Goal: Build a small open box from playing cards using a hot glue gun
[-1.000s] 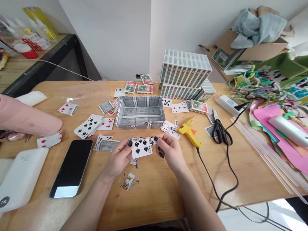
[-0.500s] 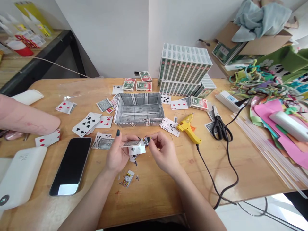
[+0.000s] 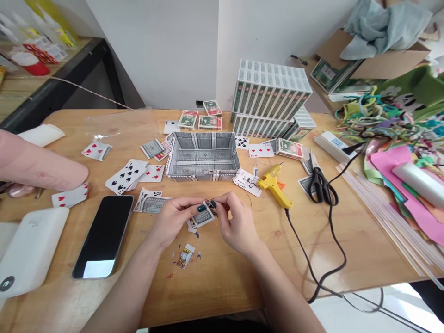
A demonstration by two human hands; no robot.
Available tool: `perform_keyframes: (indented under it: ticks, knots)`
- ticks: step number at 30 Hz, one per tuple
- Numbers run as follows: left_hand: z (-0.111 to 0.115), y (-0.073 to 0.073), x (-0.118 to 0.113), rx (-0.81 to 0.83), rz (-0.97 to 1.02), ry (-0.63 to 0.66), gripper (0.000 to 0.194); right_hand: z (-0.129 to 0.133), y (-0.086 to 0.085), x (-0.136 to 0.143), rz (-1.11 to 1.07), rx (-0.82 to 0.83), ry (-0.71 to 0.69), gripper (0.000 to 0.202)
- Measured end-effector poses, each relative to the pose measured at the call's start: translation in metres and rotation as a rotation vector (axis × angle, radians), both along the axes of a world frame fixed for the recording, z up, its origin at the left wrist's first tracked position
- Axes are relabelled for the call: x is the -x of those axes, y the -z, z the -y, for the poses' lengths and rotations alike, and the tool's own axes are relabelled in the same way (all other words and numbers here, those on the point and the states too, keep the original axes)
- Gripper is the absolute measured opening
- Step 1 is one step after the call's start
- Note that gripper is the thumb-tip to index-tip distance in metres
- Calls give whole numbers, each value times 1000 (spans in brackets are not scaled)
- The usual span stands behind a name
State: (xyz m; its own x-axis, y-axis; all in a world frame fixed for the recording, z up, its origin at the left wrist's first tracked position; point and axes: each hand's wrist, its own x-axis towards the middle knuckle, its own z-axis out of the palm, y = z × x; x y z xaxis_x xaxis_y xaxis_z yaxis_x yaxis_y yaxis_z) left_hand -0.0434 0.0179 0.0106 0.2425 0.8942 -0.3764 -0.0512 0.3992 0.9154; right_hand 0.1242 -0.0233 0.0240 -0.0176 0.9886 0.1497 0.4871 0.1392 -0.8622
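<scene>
Between thumb and fingers, my left hand (image 3: 175,217) grips a playing card (image 3: 204,216) whose grey patterned back faces up. My right hand (image 3: 237,222) pinches at the card's right end, where a small dark-printed piece shows; its exact shape is hidden by the fingertips. Just beyond both hands stands an open box (image 3: 203,173) built from playing cards, grey backs outward and inside. Below the hands lie a cut piece of a king card (image 3: 185,255) and small paper scraps. A yellow glue gun (image 3: 276,187) rests right of my right hand.
Black-handled scissors (image 3: 321,185) and a power strip (image 3: 335,145) lie to the right. Card packs (image 3: 270,95) are stacked at the back. A phone (image 3: 104,236), a white power bank (image 3: 33,249) and loose cards (image 3: 126,175) sit left. The glue gun's cord (image 3: 301,254) crosses the right side.
My left thumb has folded down onto the card, which has turned from nearly edge-on to show its back. Both hands stay close together; the view has shifted slightly.
</scene>
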Motion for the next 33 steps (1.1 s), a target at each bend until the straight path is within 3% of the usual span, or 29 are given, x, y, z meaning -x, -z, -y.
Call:
perform_keyframes:
  ticks: [14,24,33]
  knots:
    - [4,-18,3,-299,-227,84,7,3,2,3,-3,-199,-21,14]
    - [6,-24,2,-297,-172,113,6,3,-2,6,-129,-147,-1,13]
    - [12,-16,4,-280,-85,66,12,3,-5,2,-300,19,-22,11]
